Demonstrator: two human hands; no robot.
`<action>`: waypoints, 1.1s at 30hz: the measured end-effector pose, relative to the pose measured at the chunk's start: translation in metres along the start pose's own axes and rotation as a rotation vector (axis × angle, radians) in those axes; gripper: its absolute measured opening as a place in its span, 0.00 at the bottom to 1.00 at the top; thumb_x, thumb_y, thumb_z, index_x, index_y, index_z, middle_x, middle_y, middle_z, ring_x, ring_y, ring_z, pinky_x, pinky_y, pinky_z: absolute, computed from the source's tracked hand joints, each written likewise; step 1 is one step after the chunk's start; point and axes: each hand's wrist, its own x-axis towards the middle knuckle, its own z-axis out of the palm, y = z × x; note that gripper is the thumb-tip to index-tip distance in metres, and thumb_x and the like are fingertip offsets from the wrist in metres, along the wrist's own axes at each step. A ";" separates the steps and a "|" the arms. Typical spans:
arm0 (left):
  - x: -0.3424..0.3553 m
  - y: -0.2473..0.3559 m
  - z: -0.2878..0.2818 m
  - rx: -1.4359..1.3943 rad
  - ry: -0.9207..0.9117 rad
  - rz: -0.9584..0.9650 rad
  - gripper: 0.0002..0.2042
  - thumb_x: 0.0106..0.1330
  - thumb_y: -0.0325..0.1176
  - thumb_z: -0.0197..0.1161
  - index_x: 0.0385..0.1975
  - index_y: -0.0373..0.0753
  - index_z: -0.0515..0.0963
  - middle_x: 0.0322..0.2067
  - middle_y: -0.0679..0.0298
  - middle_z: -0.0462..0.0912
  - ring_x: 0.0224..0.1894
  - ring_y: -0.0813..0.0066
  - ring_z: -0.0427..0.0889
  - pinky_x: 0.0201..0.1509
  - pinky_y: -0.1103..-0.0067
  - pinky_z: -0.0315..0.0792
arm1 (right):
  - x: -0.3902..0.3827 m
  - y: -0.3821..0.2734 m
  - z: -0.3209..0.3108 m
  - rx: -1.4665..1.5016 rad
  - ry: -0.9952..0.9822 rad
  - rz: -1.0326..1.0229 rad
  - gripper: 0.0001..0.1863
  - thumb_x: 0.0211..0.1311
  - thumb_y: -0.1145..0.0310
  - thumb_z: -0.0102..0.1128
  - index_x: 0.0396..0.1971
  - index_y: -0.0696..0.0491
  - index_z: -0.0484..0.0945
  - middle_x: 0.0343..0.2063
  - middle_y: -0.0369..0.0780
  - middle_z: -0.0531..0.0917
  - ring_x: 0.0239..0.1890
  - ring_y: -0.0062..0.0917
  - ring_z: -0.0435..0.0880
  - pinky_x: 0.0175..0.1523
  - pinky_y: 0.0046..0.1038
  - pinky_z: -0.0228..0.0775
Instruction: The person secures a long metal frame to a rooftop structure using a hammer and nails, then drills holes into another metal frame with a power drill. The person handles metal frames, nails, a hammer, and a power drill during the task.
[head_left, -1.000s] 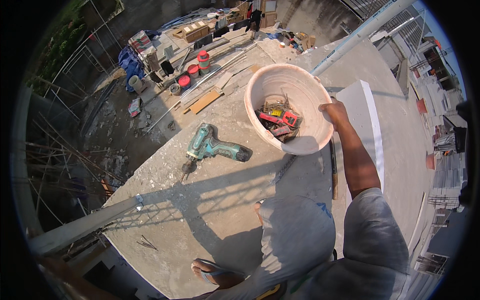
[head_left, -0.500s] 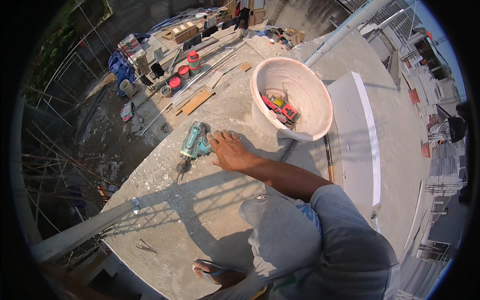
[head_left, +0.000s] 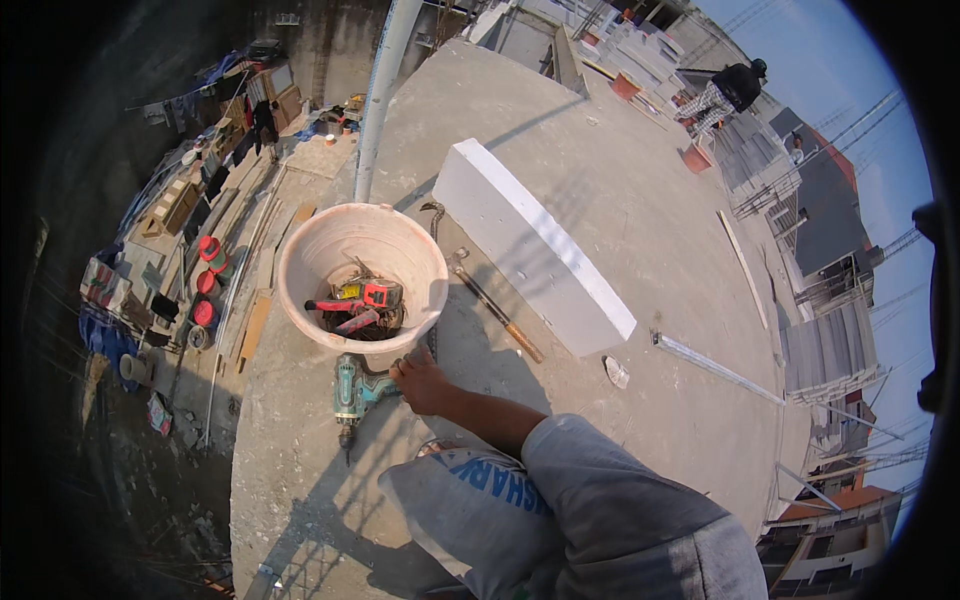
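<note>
A teal cordless drill (head_left: 350,390) lies on its side on the concrete slab, its bit toward me, close below the rim of a pale round bucket (head_left: 298,240). My right hand (head_left: 420,386) reaches in from the lower right, its fingers closed over the handle end of the drill. Part of the grip is hidden by the hand. Inside the bucket is a red-and-black tool (head_left: 380,296) among small loose pieces. A dark hooked bar (head_left: 433,208) passes beside the bucket toward my hand. My left hand is out of view.
Right of the bucket lie a hammer (head_left: 505,322) and a long white block (head_left: 535,235). A metal pole (head_left: 380,110) stands behind the bucket. The slab's edge drops on the left to a lower area with red pails (head_left: 206,285). Farther off, a person (head_left: 730,90) bends near stacked blocks.
The view has swung right, so the bucket and drill appear farther left. My right hand, spread at the drill's handle end before, is now closed there. The drill appears nearer the bucket.
</note>
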 end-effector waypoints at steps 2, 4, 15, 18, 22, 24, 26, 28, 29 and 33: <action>-0.003 0.025 0.031 -0.108 -0.089 -0.033 0.27 0.70 0.32 0.56 0.67 0.32 0.60 0.57 0.42 0.74 0.53 0.51 0.80 0.56 0.61 0.78 | -0.022 0.011 -0.002 0.092 -0.004 0.143 0.30 0.58 0.60 0.65 0.58 0.56 0.69 0.53 0.47 0.74 0.62 0.42 0.69 0.70 0.58 0.48; -0.008 0.055 0.059 -0.226 -0.187 -0.063 0.27 0.69 0.32 0.56 0.67 0.32 0.60 0.56 0.42 0.75 0.53 0.51 0.80 0.56 0.61 0.78 | -0.052 0.021 -0.006 0.187 0.053 0.247 0.30 0.58 0.59 0.65 0.58 0.55 0.69 0.54 0.48 0.73 0.63 0.42 0.68 0.69 0.55 0.52; -0.047 0.215 0.122 -0.704 -0.769 -0.081 0.28 0.68 0.35 0.57 0.67 0.32 0.60 0.56 0.42 0.75 0.51 0.51 0.81 0.55 0.62 0.78 | -0.247 0.066 -0.032 0.627 0.148 0.840 0.28 0.58 0.54 0.64 0.50 0.62 0.75 0.48 0.56 0.80 0.53 0.49 0.80 0.57 0.43 0.72; -0.061 0.242 0.120 -0.791 -0.896 -0.057 0.29 0.68 0.35 0.58 0.67 0.32 0.60 0.55 0.42 0.75 0.51 0.51 0.81 0.55 0.62 0.78 | -0.285 0.076 -0.028 0.613 0.155 0.988 0.29 0.58 0.53 0.64 0.49 0.63 0.75 0.45 0.57 0.82 0.51 0.49 0.82 0.56 0.42 0.74; -0.076 0.266 0.114 -0.869 -1.036 -0.027 0.29 0.68 0.36 0.58 0.67 0.32 0.60 0.55 0.42 0.75 0.51 0.51 0.81 0.54 0.62 0.79 | -0.324 0.083 -0.034 0.689 0.256 1.141 0.32 0.59 0.53 0.62 0.53 0.64 0.71 0.44 0.58 0.82 0.51 0.49 0.81 0.56 0.43 0.74; -0.082 0.274 0.111 -0.894 -1.084 -0.022 0.29 0.68 0.37 0.58 0.66 0.32 0.60 0.55 0.42 0.75 0.51 0.51 0.81 0.54 0.62 0.79 | -0.341 0.090 -0.044 0.705 0.325 1.203 0.34 0.59 0.53 0.62 0.56 0.64 0.68 0.45 0.59 0.82 0.52 0.50 0.81 0.56 0.43 0.74; -0.084 0.278 0.108 -0.908 -1.123 -0.014 0.30 0.68 0.37 0.58 0.66 0.32 0.60 0.55 0.42 0.76 0.50 0.51 0.81 0.54 0.62 0.79 | -0.357 0.100 -0.058 0.704 0.370 1.258 0.36 0.59 0.53 0.62 0.58 0.65 0.66 0.46 0.60 0.81 0.52 0.50 0.81 0.57 0.43 0.74; -0.085 0.279 0.106 -0.917 -1.149 -0.012 0.30 0.67 0.38 0.59 0.66 0.32 0.60 0.55 0.42 0.76 0.50 0.51 0.81 0.53 0.62 0.79 | -0.372 0.112 -0.074 0.740 0.392 1.314 0.38 0.59 0.52 0.63 0.60 0.65 0.64 0.48 0.61 0.80 0.54 0.49 0.81 0.57 0.42 0.74; -0.087 0.279 0.104 -0.913 -1.164 -0.004 0.30 0.67 0.38 0.59 0.66 0.32 0.60 0.55 0.42 0.76 0.50 0.51 0.81 0.53 0.62 0.79 | -0.378 0.118 -0.084 0.743 0.418 1.338 0.39 0.59 0.52 0.64 0.60 0.65 0.63 0.48 0.61 0.80 0.54 0.49 0.81 0.58 0.42 0.73; -0.081 0.268 0.099 -0.901 -1.156 -0.031 0.31 0.67 0.39 0.59 0.66 0.32 0.60 0.54 0.42 0.76 0.50 0.51 0.81 0.53 0.62 0.79 | -0.393 0.137 -0.123 0.732 0.577 1.352 0.39 0.59 0.51 0.64 0.59 0.66 0.63 0.49 0.62 0.79 0.55 0.51 0.80 0.59 0.43 0.73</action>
